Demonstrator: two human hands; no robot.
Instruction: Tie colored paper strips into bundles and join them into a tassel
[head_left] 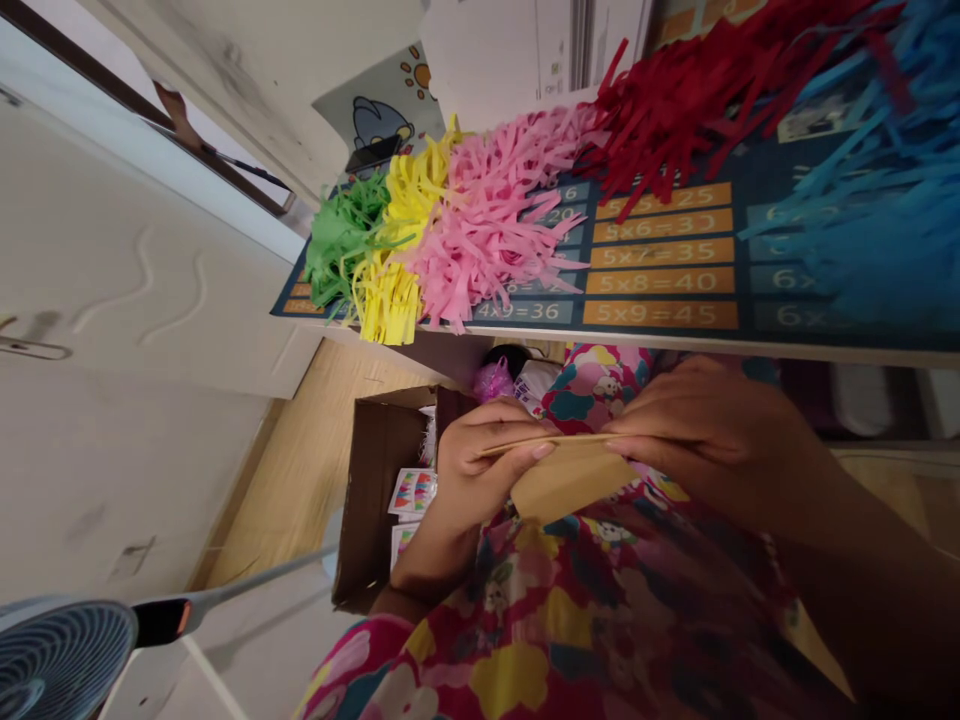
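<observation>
Both of my hands grip a tan piece of paper (566,478) just above my lap, below the table's edge. My left hand (480,455) pinches its left end with curled fingers. From the right, my right hand (705,435) pinches the top fold, fingers pressed together. Under the hands lies my colourful flowered clothing (570,610).
On the table lies a multiplication-chart mat (660,270) with heaps of cut paper strips: green (341,235), yellow (394,250), pink (487,215), red (690,95), blue (877,190). A brown cardboard box (375,500) stands on the wooden floor, a fan (64,660) at lower left.
</observation>
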